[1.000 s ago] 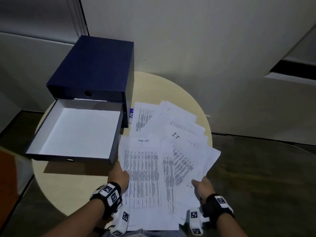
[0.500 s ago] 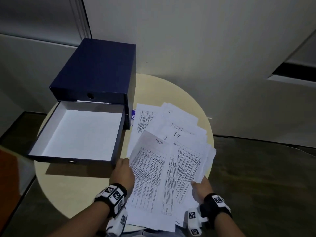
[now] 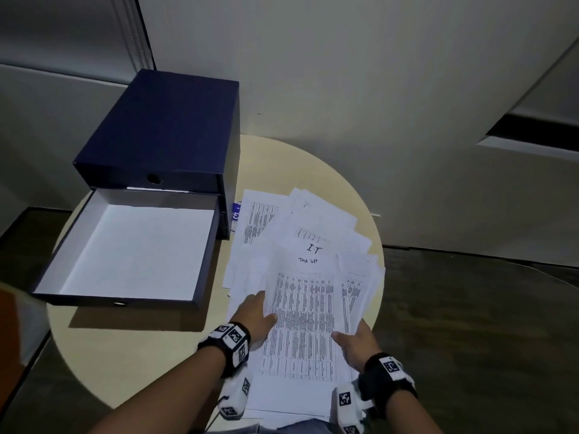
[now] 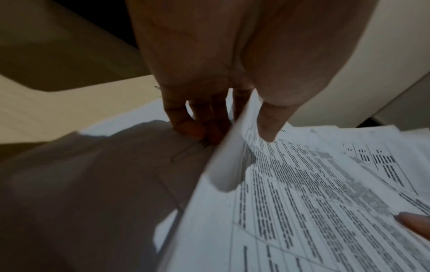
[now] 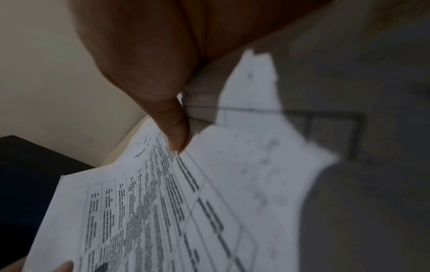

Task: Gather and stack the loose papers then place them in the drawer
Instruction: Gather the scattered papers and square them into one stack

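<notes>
Printed white papers (image 3: 308, 236) lie fanned over the right half of a round beige table (image 3: 141, 355). On the near side a top sheet (image 3: 305, 327) with a printed table lies over the others. My left hand (image 3: 264, 308) pinches its left edge, thumb (image 4: 267, 125) on top and fingers underneath. My right hand (image 3: 351, 338) grips the pile's right edge, thumb (image 5: 178, 134) pressed on the print, fingers hidden beneath. A dark blue drawer box (image 3: 169, 130) stands at the back left, its lower drawer (image 3: 134, 252) pulled out, white inside and empty.
A pale wall rises right behind the table. Dark floor (image 3: 470, 339) surrounds it on the right and near left. A small blue label (image 3: 236, 213) lies between box and papers. An orange and white object (image 3: 12, 327) shows at the left edge.
The near sheets, side by side a second ago, have been drawn together. The left sheet was lifted, swung right, and now lies straight on top. My left hand moved right with it.
</notes>
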{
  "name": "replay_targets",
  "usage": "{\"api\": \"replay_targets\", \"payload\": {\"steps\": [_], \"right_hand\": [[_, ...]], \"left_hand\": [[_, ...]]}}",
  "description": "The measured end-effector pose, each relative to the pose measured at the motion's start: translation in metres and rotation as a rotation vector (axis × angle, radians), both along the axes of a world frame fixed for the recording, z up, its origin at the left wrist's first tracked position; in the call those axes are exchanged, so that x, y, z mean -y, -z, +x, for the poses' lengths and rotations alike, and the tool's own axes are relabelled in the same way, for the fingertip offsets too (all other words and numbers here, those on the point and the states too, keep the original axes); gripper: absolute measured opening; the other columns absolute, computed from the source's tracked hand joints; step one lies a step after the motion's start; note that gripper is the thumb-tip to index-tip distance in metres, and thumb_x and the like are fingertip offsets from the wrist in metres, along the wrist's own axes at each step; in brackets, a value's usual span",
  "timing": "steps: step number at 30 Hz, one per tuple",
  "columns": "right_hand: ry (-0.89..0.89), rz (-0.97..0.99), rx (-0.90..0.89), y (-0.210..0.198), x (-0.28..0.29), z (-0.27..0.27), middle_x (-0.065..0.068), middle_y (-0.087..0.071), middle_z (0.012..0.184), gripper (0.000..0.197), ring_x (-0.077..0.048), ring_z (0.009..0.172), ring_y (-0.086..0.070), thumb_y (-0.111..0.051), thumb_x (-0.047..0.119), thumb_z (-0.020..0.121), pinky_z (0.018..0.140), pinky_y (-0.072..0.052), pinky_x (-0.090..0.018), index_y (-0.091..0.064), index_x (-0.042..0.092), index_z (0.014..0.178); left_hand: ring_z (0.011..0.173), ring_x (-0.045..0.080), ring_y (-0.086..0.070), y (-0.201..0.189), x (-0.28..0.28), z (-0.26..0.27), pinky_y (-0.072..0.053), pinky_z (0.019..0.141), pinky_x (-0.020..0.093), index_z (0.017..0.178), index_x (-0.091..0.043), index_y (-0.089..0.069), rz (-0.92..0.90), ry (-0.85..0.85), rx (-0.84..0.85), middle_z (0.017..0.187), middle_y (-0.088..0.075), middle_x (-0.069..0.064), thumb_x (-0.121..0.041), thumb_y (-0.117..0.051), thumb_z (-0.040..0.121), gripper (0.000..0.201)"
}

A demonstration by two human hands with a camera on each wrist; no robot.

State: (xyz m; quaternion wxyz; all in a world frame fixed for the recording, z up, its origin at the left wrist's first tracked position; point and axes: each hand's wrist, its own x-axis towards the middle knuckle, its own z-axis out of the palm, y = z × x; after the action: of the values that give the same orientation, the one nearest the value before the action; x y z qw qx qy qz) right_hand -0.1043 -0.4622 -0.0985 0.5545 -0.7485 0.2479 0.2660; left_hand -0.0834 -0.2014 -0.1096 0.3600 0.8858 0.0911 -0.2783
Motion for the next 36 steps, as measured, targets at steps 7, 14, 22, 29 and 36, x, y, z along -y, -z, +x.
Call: {"api": "replay_targets", "payload": {"steps": [7, 14, 22, 29, 36], "right_hand": [[0.074, 0.166, 0.096, -0.028, -0.005, 0.004, -0.001, -0.064, 0.112, 0.040, -0.017, 0.100, -0.063, -0.060, 0.003, 0.094, 0.082, -0.049, -0.030, -0.044, 0.010, 0.131], [-0.171, 0.097, -0.005, -0.023, -0.044, 0.029, 0.007, -0.055, 0.132, 0.050, -0.015, 0.112, -0.054, -0.066, 0.030, 0.091, 0.097, -0.043, -0.033, -0.042, 0.024, 0.134], [0.083, -0.562, 0.025, -0.007, -0.063, 0.041, -0.015, -0.035, 0.146, 0.071, -0.037, 0.132, -0.039, -0.062, 0.037, 0.086, 0.106, -0.039, -0.044, -0.033, 0.013, 0.146], [0.189, -0.359, 0.002, 0.001, -0.063, 0.051, -0.017, -0.054, 0.137, 0.071, -0.036, 0.115, -0.058, -0.070, 0.032, 0.084, 0.092, -0.048, -0.037, -0.038, 0.011, 0.144], [0.223, -0.470, 0.127, -0.014, -0.054, 0.050, -0.015, -0.061, 0.093, 0.009, -0.029, 0.070, -0.056, -0.057, 0.012, 0.093, 0.068, -0.047, -0.032, -0.058, 0.005, 0.098]], "left_hand": [[0.125, 0.021, -0.051, 0.001, -0.039, -0.002, -0.041, 0.108, 0.044, 0.143, -0.025, -0.031, -0.349, -0.493, 0.100, 0.139, -0.047, -0.004, -0.050, -0.078, 0.073, 0.088], [0.092, 0.023, -0.067, 0.005, -0.078, -0.026, -0.048, 0.091, 0.034, 0.096, -0.018, -0.065, -0.698, -0.679, -0.146, 0.089, -0.077, 0.000, -0.036, -0.090, 0.061, 0.047], [0.039, 0.017, -0.044, 0.029, -0.110, -0.057, -0.031, 0.054, 0.026, 0.041, -0.017, -0.046, -0.381, -0.813, -0.120, 0.032, -0.043, -0.008, -0.015, -0.076, 0.083, 0.051], [0.041, 0.019, -0.041, 0.039, -0.110, -0.057, -0.030, 0.056, 0.029, 0.039, 0.000, -0.051, -0.372, -0.855, -0.117, 0.034, -0.043, -0.003, -0.025, -0.079, 0.079, 0.056], [0.065, 0.037, -0.062, 0.038, -0.110, -0.055, -0.034, 0.062, 0.027, 0.095, 0.027, -0.058, -0.376, -0.866, -0.113, 0.080, -0.069, 0.032, -0.022, -0.079, 0.080, 0.055]]}}
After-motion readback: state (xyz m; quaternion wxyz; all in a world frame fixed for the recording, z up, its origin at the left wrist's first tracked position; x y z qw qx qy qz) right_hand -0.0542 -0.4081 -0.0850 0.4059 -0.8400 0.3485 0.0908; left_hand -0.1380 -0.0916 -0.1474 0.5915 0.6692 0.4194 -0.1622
